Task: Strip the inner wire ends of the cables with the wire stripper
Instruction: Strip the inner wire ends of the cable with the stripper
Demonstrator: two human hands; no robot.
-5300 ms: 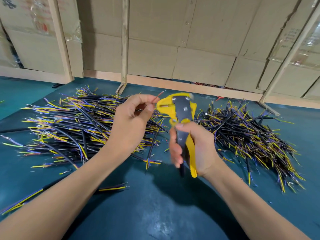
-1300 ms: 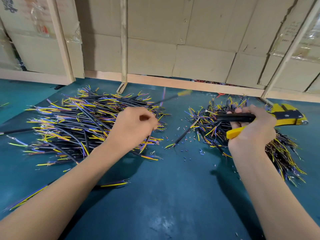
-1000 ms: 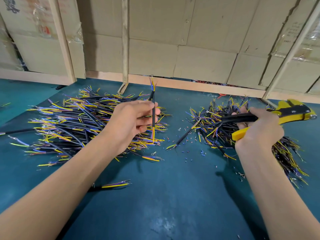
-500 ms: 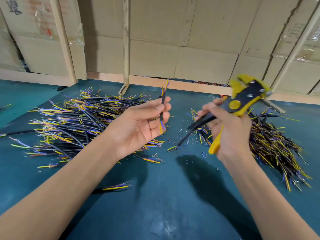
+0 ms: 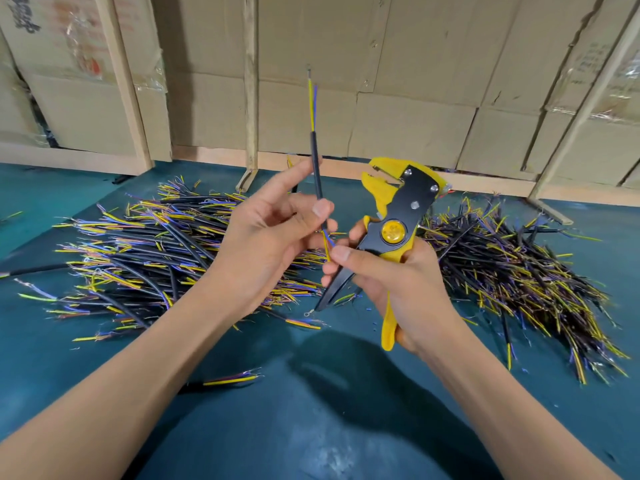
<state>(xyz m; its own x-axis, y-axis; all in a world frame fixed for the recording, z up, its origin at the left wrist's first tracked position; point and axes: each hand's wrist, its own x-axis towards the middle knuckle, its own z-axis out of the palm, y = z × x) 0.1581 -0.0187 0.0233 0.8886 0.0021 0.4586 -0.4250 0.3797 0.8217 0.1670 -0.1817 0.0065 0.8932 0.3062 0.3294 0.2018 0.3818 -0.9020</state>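
Black-sheathed cable (image 5: 316,168) stands nearly upright between the two hands in the head view, its yellow and blue inner wires showing at both the top and bottom ends. The left hand (image 5: 266,237) pinches the sheath between thumb and forefinger, the other fingers loosely apart. The right hand (image 5: 388,271) curls round the handles of the yellow and black wire stripper (image 5: 394,216), while its thumb and forefinger nip the cable's lower wires; the tool's mouth, pointing up, holds nothing. A big pile of cables (image 5: 145,251) lies on the teal tabletop (image 5: 346,410) at left, another pile (image 5: 512,271) at right. Which pile is finished I cannot tell, so much work probably remains, this cable's strip included.
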